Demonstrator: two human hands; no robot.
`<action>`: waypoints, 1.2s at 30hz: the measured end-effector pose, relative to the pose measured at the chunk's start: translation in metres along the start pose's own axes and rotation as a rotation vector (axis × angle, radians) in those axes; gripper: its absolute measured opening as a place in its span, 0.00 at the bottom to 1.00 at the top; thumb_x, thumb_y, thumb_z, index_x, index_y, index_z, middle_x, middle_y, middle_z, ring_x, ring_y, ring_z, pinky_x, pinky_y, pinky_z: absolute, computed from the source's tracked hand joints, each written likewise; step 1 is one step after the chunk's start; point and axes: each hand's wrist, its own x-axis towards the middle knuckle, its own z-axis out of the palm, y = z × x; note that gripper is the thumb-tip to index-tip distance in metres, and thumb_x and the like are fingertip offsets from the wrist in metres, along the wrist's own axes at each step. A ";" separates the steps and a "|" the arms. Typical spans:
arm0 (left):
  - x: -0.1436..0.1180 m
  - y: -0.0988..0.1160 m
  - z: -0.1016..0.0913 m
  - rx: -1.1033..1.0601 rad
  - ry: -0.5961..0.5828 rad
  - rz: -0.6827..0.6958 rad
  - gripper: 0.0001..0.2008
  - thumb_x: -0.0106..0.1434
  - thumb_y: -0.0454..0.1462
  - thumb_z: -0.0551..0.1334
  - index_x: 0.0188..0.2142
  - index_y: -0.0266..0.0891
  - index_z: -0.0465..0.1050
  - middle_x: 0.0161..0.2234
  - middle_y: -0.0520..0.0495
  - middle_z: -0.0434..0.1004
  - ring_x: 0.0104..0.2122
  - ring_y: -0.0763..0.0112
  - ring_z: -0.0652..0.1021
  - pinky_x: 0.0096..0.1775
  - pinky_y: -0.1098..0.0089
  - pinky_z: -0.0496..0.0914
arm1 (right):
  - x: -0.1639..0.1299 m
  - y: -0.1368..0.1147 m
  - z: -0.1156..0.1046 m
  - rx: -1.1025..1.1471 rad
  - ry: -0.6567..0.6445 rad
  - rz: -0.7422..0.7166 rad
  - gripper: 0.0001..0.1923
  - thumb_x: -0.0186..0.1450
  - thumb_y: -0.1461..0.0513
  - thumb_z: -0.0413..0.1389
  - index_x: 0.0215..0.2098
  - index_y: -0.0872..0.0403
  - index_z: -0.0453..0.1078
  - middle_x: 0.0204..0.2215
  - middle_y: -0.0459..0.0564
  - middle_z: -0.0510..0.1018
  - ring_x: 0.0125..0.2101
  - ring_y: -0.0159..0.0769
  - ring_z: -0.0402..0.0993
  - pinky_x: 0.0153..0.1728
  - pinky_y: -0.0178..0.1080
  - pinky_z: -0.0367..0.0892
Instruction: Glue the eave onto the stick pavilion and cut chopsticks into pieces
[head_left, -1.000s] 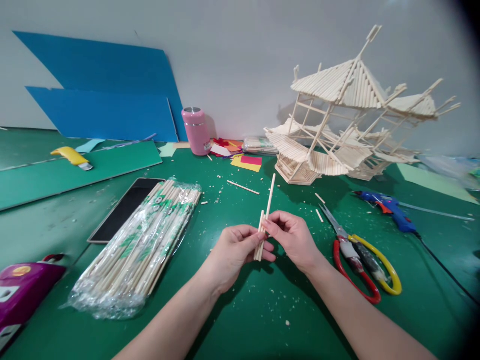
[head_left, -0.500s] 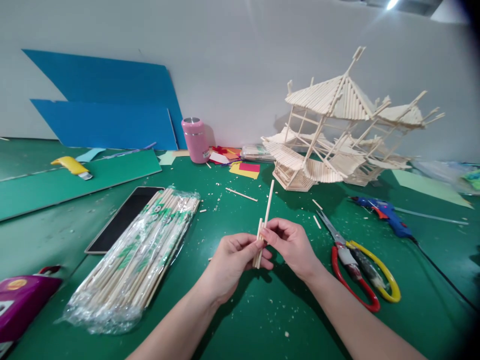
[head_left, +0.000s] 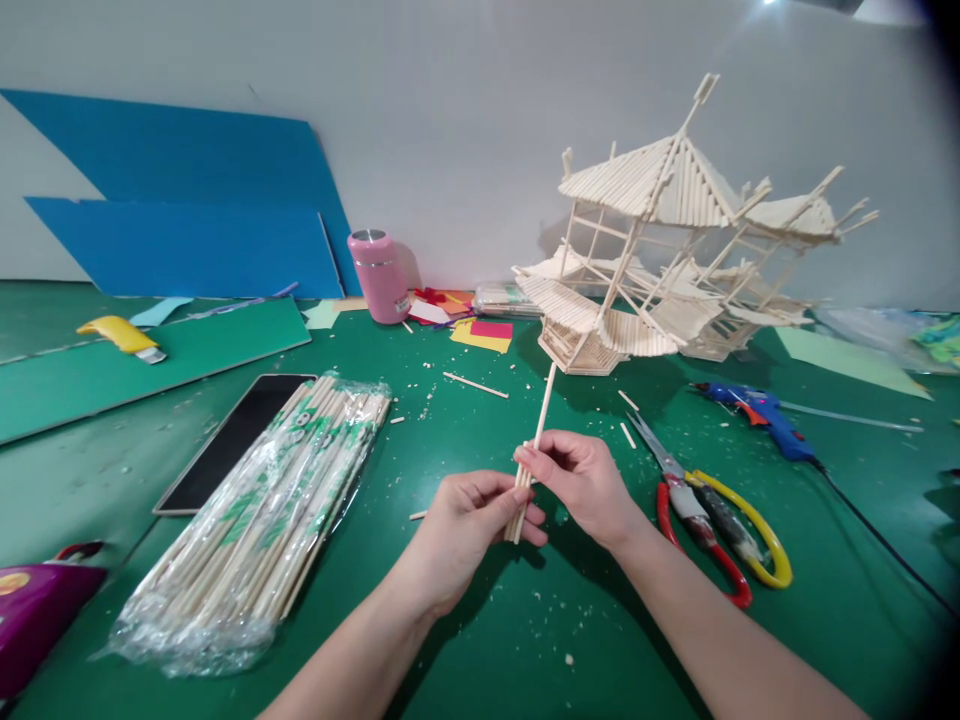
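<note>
My left hand [head_left: 459, 528] and my right hand [head_left: 584, 484] meet over the green mat, both pinching thin wooden sticks [head_left: 534, 445]. One long stick rises up and away from my fingers; shorter ones lie beside it in my left fingers. A model pavilion of wooden sticks [head_left: 660, 260] stands behind at the right. A plastic-wrapped bundle of sticks [head_left: 262, 520] lies left of my hands.
Red and yellow handled scissors [head_left: 712, 510] lie right of my right hand, a blue glue gun [head_left: 765, 415] beyond them. A black phone [head_left: 225, 440], a pink cup [head_left: 371, 275], blue boards [head_left: 180, 220], a yellow knife [head_left: 120, 335], coloured paper scraps [head_left: 480, 330] and a purple object [head_left: 37, 610] sit around.
My right hand has slid the long stick a little forward against the short ones. The view shifted slightly; my hands stay in the same spot.
</note>
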 end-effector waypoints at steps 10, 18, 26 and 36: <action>0.000 0.002 -0.001 -0.096 -0.042 -0.064 0.08 0.55 0.38 0.61 0.30 0.32 0.70 0.24 0.48 0.74 0.23 0.72 0.75 0.31 0.68 0.68 | -0.001 0.002 0.004 -0.038 0.016 0.012 0.14 0.57 0.56 0.53 0.19 0.55 0.66 0.15 0.42 0.67 0.18 0.27 0.60 0.19 0.30 0.57; 0.000 0.003 -0.002 -0.182 -0.020 -0.032 0.06 0.55 0.35 0.61 0.29 0.31 0.69 0.22 0.48 0.74 0.23 0.73 0.75 0.29 0.72 0.68 | -0.004 0.001 0.010 -0.026 -0.012 0.010 0.12 0.58 0.57 0.53 0.21 0.55 0.66 0.13 0.40 0.63 0.16 0.26 0.59 0.18 0.30 0.56; 0.000 0.002 -0.003 -0.169 -0.014 -0.016 0.06 0.55 0.35 0.61 0.30 0.31 0.72 0.21 0.48 0.74 0.23 0.74 0.75 0.29 0.74 0.68 | -0.005 -0.003 0.010 -0.124 0.041 -0.035 0.12 0.57 0.57 0.53 0.21 0.56 0.67 0.19 0.43 0.66 0.19 0.26 0.61 0.19 0.30 0.58; 0.001 0.002 -0.007 -0.190 -0.023 -0.050 0.08 0.54 0.36 0.62 0.30 0.31 0.72 0.23 0.45 0.75 0.22 0.74 0.74 0.27 0.75 0.66 | -0.004 -0.007 0.003 -0.263 -0.068 -0.116 0.13 0.62 0.59 0.49 0.25 0.56 0.70 0.26 0.47 0.72 0.27 0.30 0.67 0.27 0.32 0.62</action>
